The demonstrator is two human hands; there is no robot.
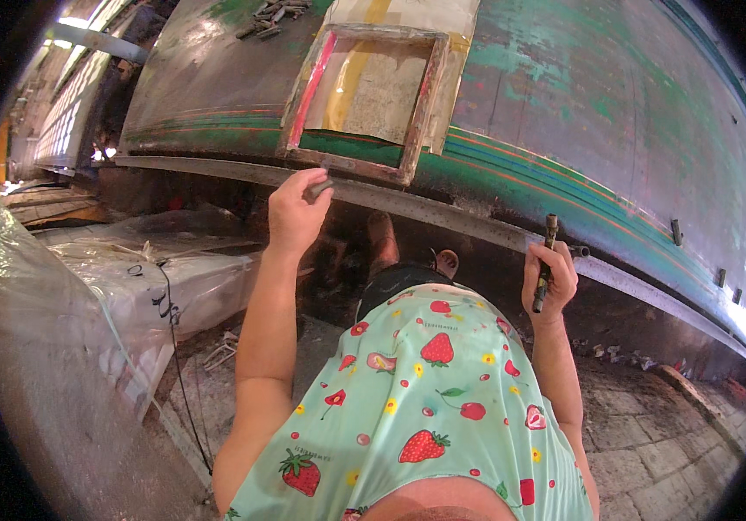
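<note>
Dark and slender, a rod [551, 227] is clamped in the right hand's [553, 278] fingers; a small grey piece [321, 188] is pinched by the left hand's [295, 213], near the wooden frame [347, 165] on the bench [547, 87]. Two-handed holding seems under way; steady grips are probably needed. Both forearms are extended forward, well apart.

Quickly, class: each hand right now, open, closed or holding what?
Left hand: closed, holding a small dark piece.
Right hand: closed, holding a slim dark rod.

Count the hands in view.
2. The left hand is by the frame, holding a small dark piece; the right hand is farther right, gripping a dark rod.
</note>
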